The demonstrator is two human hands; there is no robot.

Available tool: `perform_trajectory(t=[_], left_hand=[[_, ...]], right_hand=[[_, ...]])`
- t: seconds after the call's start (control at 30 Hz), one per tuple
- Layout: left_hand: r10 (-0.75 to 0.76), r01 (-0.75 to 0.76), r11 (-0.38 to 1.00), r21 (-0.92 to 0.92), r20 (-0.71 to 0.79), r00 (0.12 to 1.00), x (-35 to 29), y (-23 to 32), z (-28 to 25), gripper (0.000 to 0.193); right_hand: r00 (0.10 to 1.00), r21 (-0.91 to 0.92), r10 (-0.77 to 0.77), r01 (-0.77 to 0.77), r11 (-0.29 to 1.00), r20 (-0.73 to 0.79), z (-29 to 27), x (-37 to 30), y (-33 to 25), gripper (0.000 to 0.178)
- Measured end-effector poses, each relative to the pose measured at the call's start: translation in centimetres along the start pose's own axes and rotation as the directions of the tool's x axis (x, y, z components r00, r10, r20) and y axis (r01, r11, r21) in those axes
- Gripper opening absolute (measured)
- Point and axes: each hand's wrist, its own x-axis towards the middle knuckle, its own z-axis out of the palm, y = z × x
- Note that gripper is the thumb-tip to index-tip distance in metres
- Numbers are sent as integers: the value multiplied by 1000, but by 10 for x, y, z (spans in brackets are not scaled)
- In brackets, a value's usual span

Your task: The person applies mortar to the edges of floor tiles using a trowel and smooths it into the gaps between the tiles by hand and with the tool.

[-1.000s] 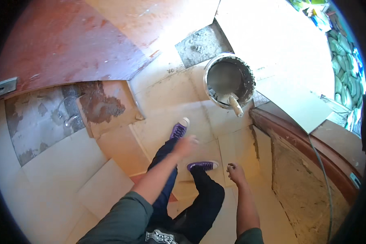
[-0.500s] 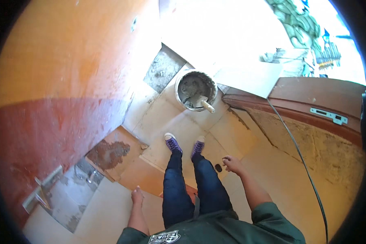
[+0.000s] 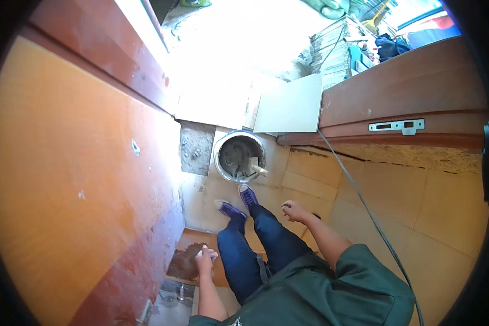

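Now I see the view has swung so the bucket (image 3: pixel 239 157) of grey mortar sits just ahead of my shoes, nearer than a second ago. My right hand (image 3: pixel 293 210) hangs loosely curled, empty as far as I can tell; my left hand (image 3: pixel 205 259) hovers half-closed, holding nothing, above the dark mortar patch (image 3: pixel 186 262).

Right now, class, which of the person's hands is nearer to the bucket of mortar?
Right. The right hand hangs just below and right of the bucket, beside the shoes. The left hand is farther back, over a mortar patch by the wall.

loose tile (image 3: pixel 289 104), black cable (image 3: pixel 364 204), stacked tiles (image 3: pixel 334 46)
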Motion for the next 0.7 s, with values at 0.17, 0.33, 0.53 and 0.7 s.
perform_trajectory(t=[0.17,0.33,0.53,0.7], left_hand=[[26,-31,992,126,44,999,23,74,-26,38],[79,-94,977,192,85,993,41,142,-47,51],[-22,-18,961,274,143,989,54,202,-64,44],[-10,-22,934,357,87,996,77,271,-41,52]], right_hand=[[999,55,12,-10,998,-52,11,12,-55,36],[997,200,45,-31,979,-61,41,20,-91,35],[999,234,46,-49,971,20,71,17,-135,34],[998,355,67,-64,933,5,40,41,-182,34]])
